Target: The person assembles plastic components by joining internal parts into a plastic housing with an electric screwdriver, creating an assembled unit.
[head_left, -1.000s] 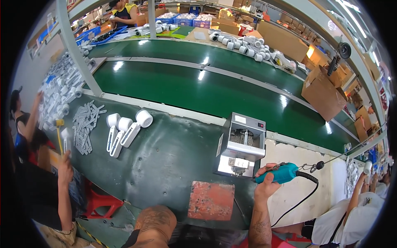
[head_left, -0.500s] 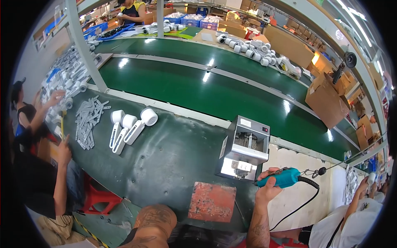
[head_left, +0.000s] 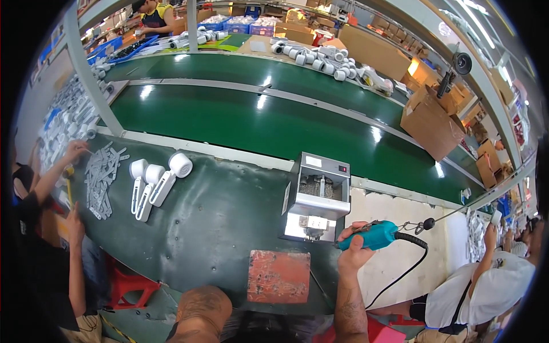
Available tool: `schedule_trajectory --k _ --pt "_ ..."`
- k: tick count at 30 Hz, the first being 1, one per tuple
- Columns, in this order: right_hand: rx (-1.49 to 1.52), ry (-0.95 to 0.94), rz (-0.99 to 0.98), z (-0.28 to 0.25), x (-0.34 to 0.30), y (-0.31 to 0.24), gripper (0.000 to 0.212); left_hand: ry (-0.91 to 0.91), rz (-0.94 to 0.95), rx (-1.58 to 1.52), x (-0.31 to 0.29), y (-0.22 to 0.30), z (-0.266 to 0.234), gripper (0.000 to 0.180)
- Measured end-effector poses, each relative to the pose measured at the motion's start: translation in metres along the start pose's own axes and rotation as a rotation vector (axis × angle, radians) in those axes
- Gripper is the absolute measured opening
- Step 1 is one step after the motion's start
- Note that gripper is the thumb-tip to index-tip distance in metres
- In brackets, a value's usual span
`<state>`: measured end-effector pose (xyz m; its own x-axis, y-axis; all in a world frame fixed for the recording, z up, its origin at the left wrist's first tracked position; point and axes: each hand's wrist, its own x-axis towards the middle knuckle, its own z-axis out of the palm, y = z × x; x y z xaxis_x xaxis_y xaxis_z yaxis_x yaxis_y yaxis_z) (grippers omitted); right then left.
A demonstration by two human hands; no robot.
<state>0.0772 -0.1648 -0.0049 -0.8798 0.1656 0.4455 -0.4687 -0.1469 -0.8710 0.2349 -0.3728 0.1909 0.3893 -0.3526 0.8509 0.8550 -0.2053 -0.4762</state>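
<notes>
My right hand is wrapped around a teal electric screwdriver, held roughly level with its tip toward the left. A black coiled cable and a hanging cord run from its rear end. The tip is beside the front of a silver screw feeder, whose tray holds small screws; I cannot tell whether they touch. My left hand is out of view. Left of the feeder, three white handheld fans lie on the dark green mat. Beyond them is a pile of grey plastic strips.
A worn red plate lies at the near edge of the mat, left of a thin rod. Green conveyor belts run behind the bench. A co-worker's hand is by the grey strips, and another person sits at right. An open carton stands beyond.
My view has swung, so the bench appears further left. The co-worker's hand at left has come from the white parts heap to the grey strips. My right hand still holds the screwdriver by the feeder.
</notes>
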Motion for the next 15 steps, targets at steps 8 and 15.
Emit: schedule_trajectory --k 8,15 --pt "0.007 0.007 -0.003 -0.005 -0.001 0.002 0.066 -0.023 -0.173 -0.394 0.012 -0.005 -0.016 0.03" --pt "0.011 -0.003 -0.013 -0.003 -0.001 0.001 0.064 0.003 -0.245 -0.362 0.016 0.0 -0.017 0.03"
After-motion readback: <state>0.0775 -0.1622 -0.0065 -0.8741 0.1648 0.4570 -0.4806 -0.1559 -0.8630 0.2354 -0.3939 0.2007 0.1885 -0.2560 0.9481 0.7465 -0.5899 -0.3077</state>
